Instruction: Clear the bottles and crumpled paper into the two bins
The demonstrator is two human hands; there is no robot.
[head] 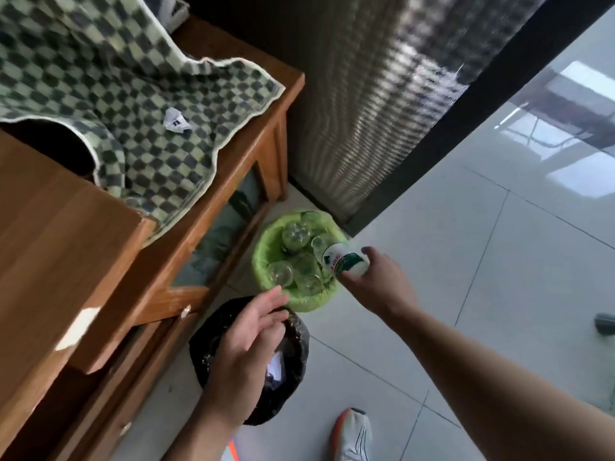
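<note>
On the floor stands a bin with a green liner (pixel 266 247), holding several clear plastic bottles. My right hand (pixel 379 281) grips a labelled plastic bottle (pixel 342 259) at that bin's right rim, its neck pointing down into the bin. Nearer to me is a bin with a black liner (pixel 296 331) with white crumpled paper (pixel 276 364) inside. My left hand (pixel 246 337) hovers over the black bin, fingers spread and empty. One piece of crumpled paper (pixel 176 120) lies on the checkered cloth above.
A green checkered cloth (pixel 109 81) drapes over a wooden table (pixel 253 141) on the left. A wooden surface (pixel 56 227) juts out nearer to me. My shoe (pixel 352 434) stands on the pale tiled floor. A dark screen door (pixel 382 104) rises behind the bins.
</note>
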